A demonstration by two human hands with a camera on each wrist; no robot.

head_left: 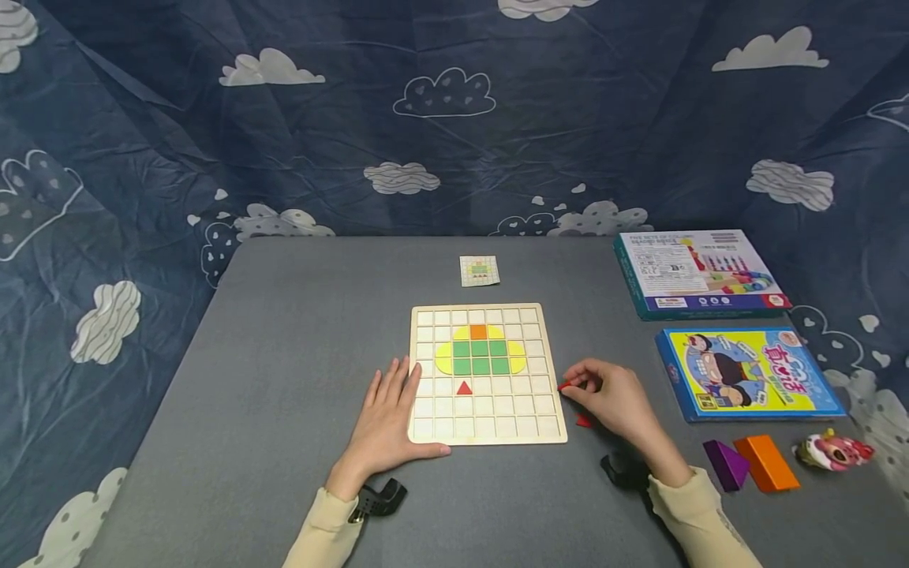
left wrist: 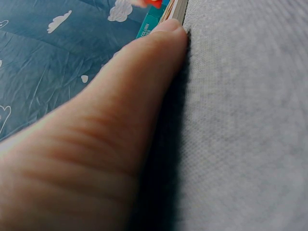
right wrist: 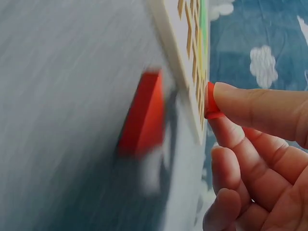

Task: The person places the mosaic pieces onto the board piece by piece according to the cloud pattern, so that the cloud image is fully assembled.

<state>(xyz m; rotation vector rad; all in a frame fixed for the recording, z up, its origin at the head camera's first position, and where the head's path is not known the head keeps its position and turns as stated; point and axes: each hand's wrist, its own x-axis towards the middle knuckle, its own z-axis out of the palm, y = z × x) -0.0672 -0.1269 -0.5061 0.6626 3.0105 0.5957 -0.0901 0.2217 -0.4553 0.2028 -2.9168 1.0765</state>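
Observation:
A square wooden grid board (head_left: 440, 430) lies on the table, its cells partly filled with green squares (head_left: 480, 357), yellow rounded pieces (head_left: 443, 359) and an orange square (head_left: 478, 332). One red triangle (head_left: 464, 388) sits in a cell below the green ones. My left hand (head_left: 383, 418) rests flat at the board's left corner, fingers spread and straight, thumb along the near edge. Just off the right edge, my right hand (head_left: 604, 394) pinches a small red piece (right wrist: 211, 101) between thumb and index finger. Another red triangle (right wrist: 143, 113) lies on the table below that hand.
A small pattern card (head_left: 479, 270) lies behind the board. To the right are a white-topped box (head_left: 699, 272), a blue and yellow box (head_left: 749, 375), a purple triangular block (head_left: 726, 464), an orange block (head_left: 767, 463) and a small figurine (head_left: 832, 451).

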